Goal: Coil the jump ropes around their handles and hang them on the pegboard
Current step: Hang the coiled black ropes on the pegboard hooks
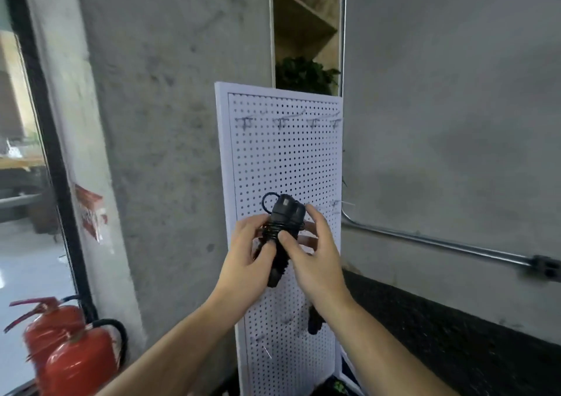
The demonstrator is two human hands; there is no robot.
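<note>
A person's left hand (249, 253) grips the coiled black jump rope (280, 237) before the white pegboard (285, 158), fingers curled round the handles; the right hand (315, 253) pinches the wraps between thumb and fingers. A small loop (268, 199) juts just above the fingers. Best to pinch the coil tight while slipping that loop onto the hook (335, 204) just beyond the right fingertips
</note>
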